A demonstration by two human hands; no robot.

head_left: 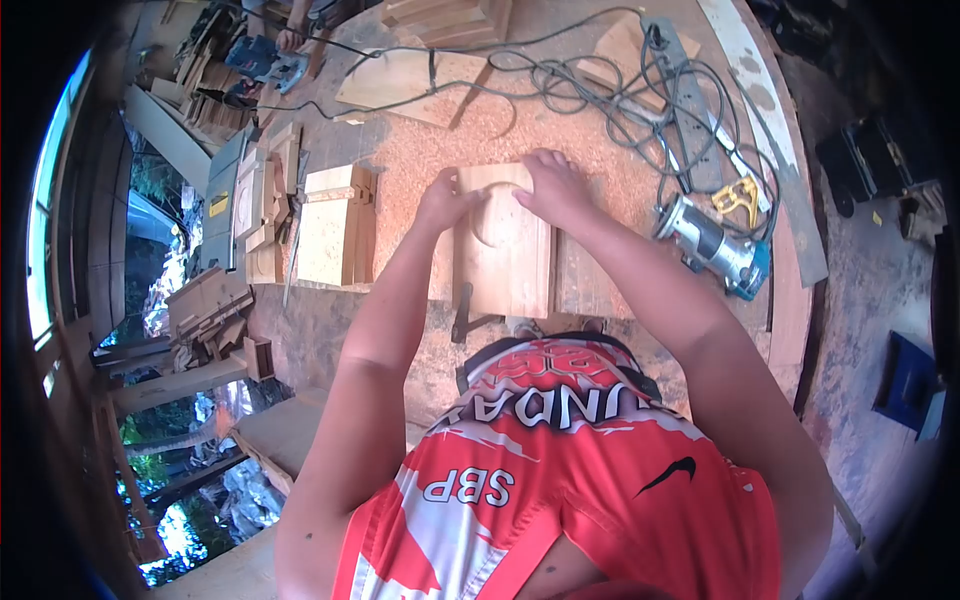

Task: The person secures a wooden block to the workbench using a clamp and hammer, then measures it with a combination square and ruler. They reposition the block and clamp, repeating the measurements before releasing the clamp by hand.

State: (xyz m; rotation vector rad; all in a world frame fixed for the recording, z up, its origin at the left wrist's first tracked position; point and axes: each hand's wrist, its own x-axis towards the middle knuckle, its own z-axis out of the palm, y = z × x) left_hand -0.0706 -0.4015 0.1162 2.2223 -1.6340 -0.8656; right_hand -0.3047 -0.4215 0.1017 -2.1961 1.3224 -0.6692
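Note:
A pale wooden board [505, 275] lies lengthwise in front of me at the near edge of the workbench. A dark curved line [480, 232] shows on its face near the far end; whether it is a groove or a thin strip I cannot tell. My left hand [447, 203] grips the board's left edge, thumb on top near the curve. At the far right corner my right hand [555, 190] is closed around the edge, its thumb also on the face. A dark metal piece [462, 315], perhaps a clamp, sits at the near left side.
Stacked wood blocks [335, 230] stand left. A teal-and-silver router [715, 245], a yellow-handled tool [738, 200] and a tangled black cable [600, 85] lie right. Sawdust [420, 145] covers the bench. Another person's hand [290, 38] is near a blue power tool [265, 62] at far left.

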